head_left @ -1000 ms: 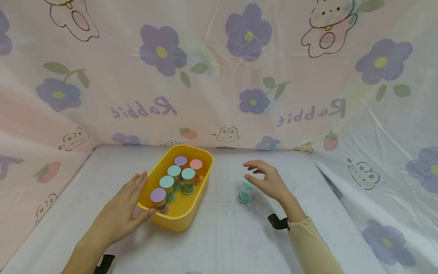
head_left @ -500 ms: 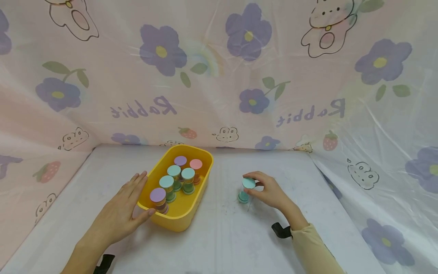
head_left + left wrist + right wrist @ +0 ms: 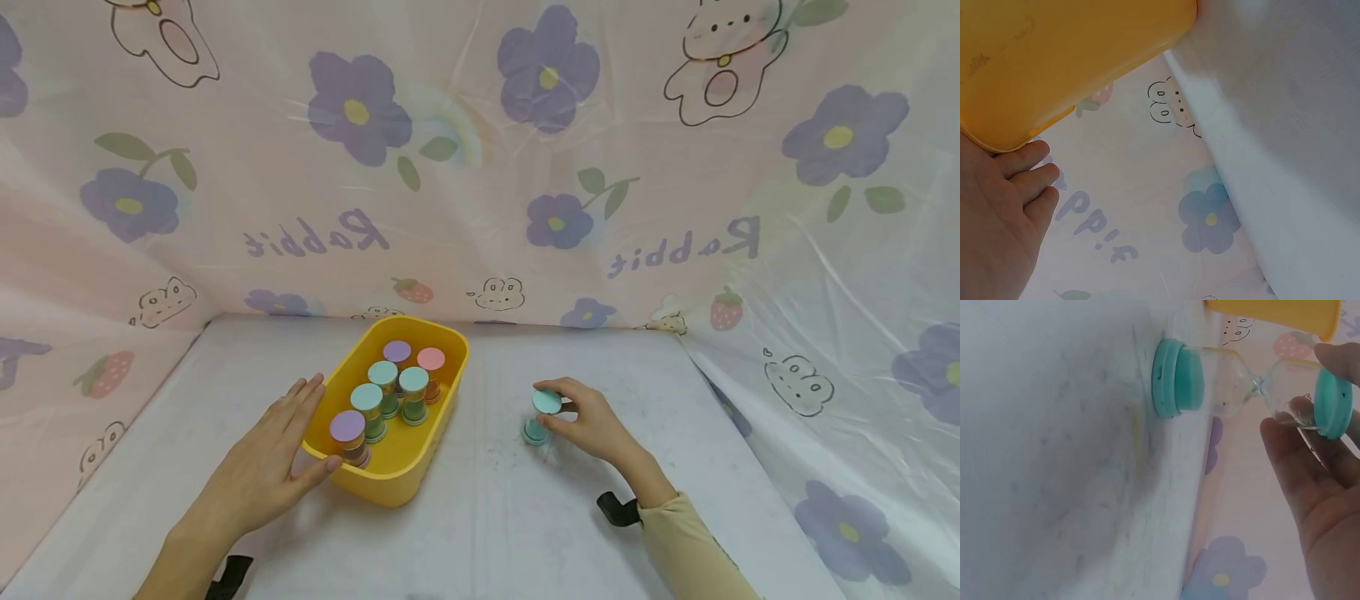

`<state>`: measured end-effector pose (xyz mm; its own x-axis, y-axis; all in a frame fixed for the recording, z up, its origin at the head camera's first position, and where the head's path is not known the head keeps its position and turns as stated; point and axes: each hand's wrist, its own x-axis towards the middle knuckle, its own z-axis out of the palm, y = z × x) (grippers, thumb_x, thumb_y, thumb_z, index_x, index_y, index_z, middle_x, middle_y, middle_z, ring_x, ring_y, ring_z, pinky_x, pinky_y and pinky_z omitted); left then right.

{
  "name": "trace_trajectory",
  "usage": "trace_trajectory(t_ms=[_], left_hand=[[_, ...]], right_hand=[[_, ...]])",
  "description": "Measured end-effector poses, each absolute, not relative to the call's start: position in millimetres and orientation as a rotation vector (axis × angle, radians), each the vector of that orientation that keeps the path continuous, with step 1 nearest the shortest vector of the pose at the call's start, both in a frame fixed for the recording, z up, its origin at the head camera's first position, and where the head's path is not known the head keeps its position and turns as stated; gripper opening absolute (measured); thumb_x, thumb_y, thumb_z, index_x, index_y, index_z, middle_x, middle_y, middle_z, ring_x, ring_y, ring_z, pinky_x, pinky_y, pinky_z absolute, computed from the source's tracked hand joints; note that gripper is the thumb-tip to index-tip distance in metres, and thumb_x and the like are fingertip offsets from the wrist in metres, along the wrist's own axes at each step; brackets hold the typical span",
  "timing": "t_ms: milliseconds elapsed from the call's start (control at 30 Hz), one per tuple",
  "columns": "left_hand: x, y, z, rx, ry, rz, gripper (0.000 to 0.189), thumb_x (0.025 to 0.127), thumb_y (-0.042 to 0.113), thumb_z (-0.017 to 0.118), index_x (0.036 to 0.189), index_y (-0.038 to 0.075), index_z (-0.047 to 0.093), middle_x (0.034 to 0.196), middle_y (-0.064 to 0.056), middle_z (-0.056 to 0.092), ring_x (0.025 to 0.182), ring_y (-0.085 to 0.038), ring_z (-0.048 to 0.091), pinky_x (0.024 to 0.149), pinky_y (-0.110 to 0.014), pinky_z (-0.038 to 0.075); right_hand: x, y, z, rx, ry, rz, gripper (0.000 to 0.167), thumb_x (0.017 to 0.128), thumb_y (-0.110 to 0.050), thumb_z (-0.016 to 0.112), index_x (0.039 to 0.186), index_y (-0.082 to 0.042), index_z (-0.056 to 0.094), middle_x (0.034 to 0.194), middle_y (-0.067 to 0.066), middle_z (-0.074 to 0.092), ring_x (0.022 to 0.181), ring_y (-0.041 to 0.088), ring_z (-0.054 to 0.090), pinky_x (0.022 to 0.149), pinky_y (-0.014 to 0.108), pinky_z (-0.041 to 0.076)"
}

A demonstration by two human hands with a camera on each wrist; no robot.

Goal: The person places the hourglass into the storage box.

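A small hourglass [image 3: 1229, 381] with teal caps and a clear waisted glass stands upright on the table. Teal sand lies in its lower bulb. My right hand [image 3: 588, 418] pinches the top cap between thumb and fingers. Left of it stands a yellow bin [image 3: 390, 492], with several more hourglasses [image 3: 414, 392] inside, capped in mint, purple and pink. Against the bin's near left side rests my left hand [image 3: 255, 462], its fingers straight and its thumb at the near rim. From below, the left wrist view shows those fingertips [image 3: 1035, 150] beside the bin wall.
A white cover [image 3: 480, 550] lies over the table, faintly smudged near the single hourglass. Behind and at both sides hangs a pink and white curtain [image 3: 465, 183] printed with flowers and rabbits. Black straps [image 3: 618, 508] show at both wrists.
My right hand came down onto the standing hourglass and took its top cap between thumb and fingers. It has stayed there since. The left hand and the bin look the same.
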<state>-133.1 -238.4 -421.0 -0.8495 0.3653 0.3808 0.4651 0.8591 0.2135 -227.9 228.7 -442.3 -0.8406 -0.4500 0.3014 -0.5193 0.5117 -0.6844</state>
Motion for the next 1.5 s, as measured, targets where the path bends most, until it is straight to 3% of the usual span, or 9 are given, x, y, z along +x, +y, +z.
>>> trace_trajectory(t_ms=[500,800,1100,1500], left_hand=[[-133.1,-238.8,-420.4,-0.637,-2.683,-0.432,0.095,0.095,0.053,0.069,0.165,0.004,0.025,0.171,-0.012,0.027,0.156,-0.034,0.028,0.128,-0.023,0.003],[-132.7,-238.4,-419.4,-0.634,-2.686,-0.433,0.096,0.096,0.053,0.069,0.165,0.006,0.024,0.171,-0.012,0.027,0.156,-0.035,0.028,0.126,-0.019,-0.001],[-132.8,-238.3,-418.4,-0.628,-2.694,-0.417,0.096,0.096,0.054,0.067,0.165,0.005,0.023,0.171,-0.013,0.028,0.156,-0.034,0.027,0.128,-0.022,0.001],[-133.4,-238.7,-418.9,-0.633,-2.690,-0.414,0.096,0.096,0.054,0.067,0.166,0.005,0.022,0.171,-0.012,0.027,0.155,-0.035,0.028,0.128,-0.022,0.000]], right_hand=[[-236.2,226.8,-432.5,0.942,-2.593,1.213,0.046,0.088,-0.004,0.083,0.131,-0.004,0.068,0.122,0.010,0.070,0.105,0.022,0.069,0.087,0.034,0.063],[-243.5,217.9,-413.3,1.026,-2.536,1.203,0.047,0.087,-0.003,0.084,0.131,-0.005,0.068,0.121,0.008,0.070,0.104,0.019,0.069,0.086,0.029,0.063],[-250.4,205.2,-389.7,1.117,-2.471,1.230,0.045,0.087,-0.003,0.084,0.129,-0.003,0.069,0.122,0.011,0.072,0.102,0.023,0.070,0.083,0.032,0.064],[-252.0,178.4,-355.8,1.240,-2.438,1.224,0.047,0.086,-0.007,0.086,0.130,-0.006,0.070,0.122,0.006,0.072,0.102,0.018,0.068,0.085,0.029,0.063]])
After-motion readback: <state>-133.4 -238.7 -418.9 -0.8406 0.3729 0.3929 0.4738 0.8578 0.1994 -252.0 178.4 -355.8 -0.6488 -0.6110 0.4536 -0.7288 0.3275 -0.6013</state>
